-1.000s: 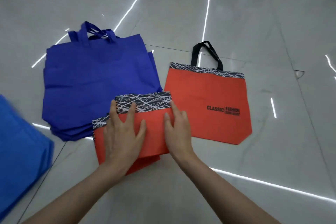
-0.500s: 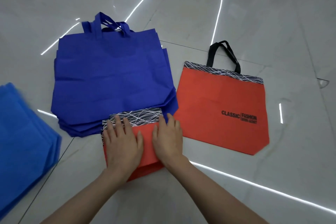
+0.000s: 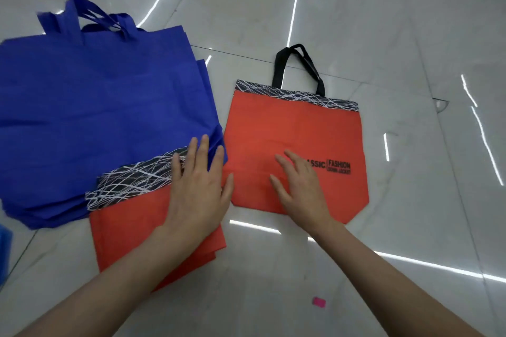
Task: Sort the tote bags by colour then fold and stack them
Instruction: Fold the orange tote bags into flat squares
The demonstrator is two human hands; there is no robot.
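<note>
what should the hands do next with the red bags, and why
Probably start folding the flat red bag: the right hand is spread open over it, and it lies unfolded with its black handles out, while the folded red bag under the left hand looks finished.

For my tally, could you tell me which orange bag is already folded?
The orange bag under the left hand; the other bag lies unfolded, black handles showing.
</note>
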